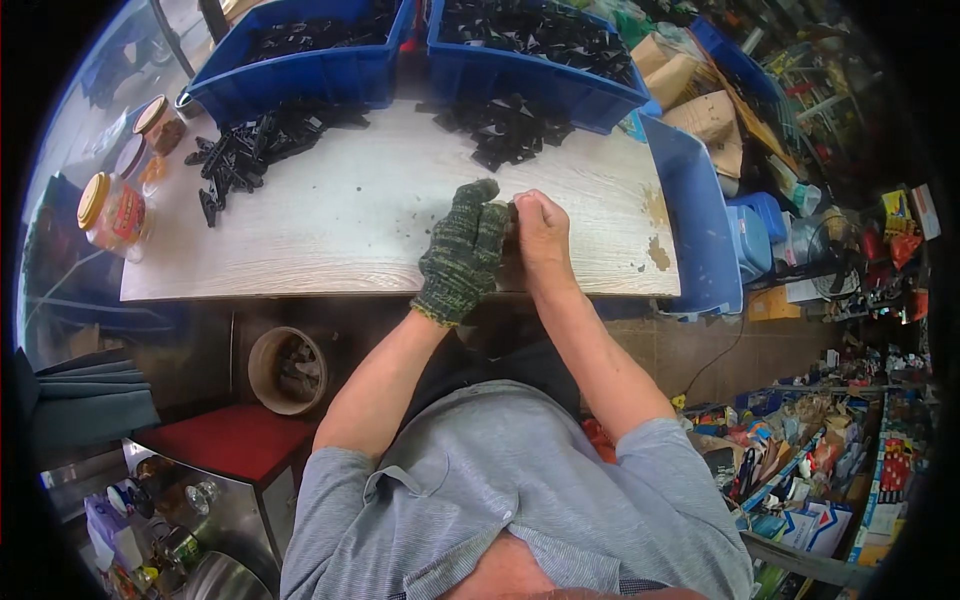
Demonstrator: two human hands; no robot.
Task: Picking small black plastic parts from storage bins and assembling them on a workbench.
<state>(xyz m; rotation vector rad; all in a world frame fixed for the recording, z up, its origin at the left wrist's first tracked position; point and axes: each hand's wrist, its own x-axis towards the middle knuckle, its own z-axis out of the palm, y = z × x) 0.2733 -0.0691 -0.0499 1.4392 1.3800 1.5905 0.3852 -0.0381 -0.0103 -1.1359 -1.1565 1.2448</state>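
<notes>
Head view, worktable stock. Left hand (462, 250): in a green knitted glove, fingers curled, pressed against the right hand at the near edge of the pale wood-grain table (350, 230). Right hand (540, 232): bare, closed in a fist. A small dark part (511, 209) shows between the two hands; which fingers grip it cannot be told. Left blue bin (300, 70): far edge of table, holds black plastic parts. Right blue bin (535, 65): beside it, heaped with the same black parts. Loose pile of black parts (250, 150): on the table before the left bin. Second loose pile (505, 128): before the right bin. Clear jar with yellow lid (112, 212): left table edge, contents unclear. Round tub (287, 370): below the table, dark pieces inside.
</notes>
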